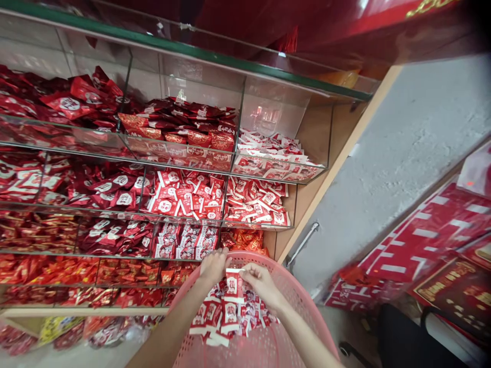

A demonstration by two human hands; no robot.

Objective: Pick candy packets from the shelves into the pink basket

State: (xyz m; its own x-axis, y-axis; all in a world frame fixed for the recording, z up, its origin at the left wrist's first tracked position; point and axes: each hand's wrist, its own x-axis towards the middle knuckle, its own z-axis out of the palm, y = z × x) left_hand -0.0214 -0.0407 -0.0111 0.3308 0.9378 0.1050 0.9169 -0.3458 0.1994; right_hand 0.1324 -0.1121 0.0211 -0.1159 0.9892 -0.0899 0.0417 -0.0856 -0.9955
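My right hand [261, 283] pinches a small red-and-white candy packet [232, 285] by its upper right edge, thumb and fingers together. The packet is upright, above a heap of similar candy packets [230, 312] inside a pink perforated plastic basket [312, 313]. At the basket's far rim is my left hand [215, 266], its fingers curled over the edge; their tips are partly hidden. Just behind the rim, the shelf compartments hold red-and-white packets [187, 240] and orange-red packets [245, 239].
A shelf of clear compartments [199, 217] full of red packets stands in front, under a glass shelf edge [215, 59]. To the right are a grey wall [406, 138], red printed packs [422, 230] and a black chair [402, 335]. Bagged goods [111, 329] lie below the shelves.
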